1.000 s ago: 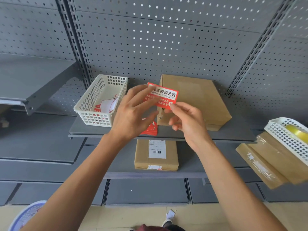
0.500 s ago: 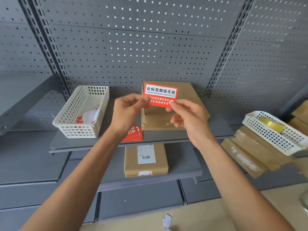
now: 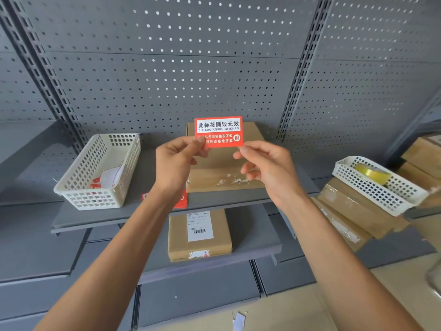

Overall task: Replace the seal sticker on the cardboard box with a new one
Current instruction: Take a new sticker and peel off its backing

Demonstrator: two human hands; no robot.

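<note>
A red seal sticker (image 3: 219, 131) with white and black print is held up in front of a brown cardboard box (image 3: 248, 133) on the grey shelf (image 3: 152, 206). My left hand (image 3: 176, 161) pinches the sticker's lower left corner. My right hand (image 3: 267, 168) pinches its lower right corner. The box's front edge (image 3: 226, 181) shows torn white sticker residue. A small stack of red stickers (image 3: 182, 201) lies on the shelf, mostly hidden behind my left wrist.
A white plastic basket (image 3: 78, 187) with red and white scraps stands at the shelf's left. A second labelled box (image 3: 199, 235) lies on the lower shelf. At the right, another white basket (image 3: 377, 189) holds yellow tape above wrapped cartons. A pegboard wall rises behind.
The view swung left and tilted. The sticker turned level and rose slightly; my left hand's fingers curled from spread to a pinch on its lower left corner.
</note>
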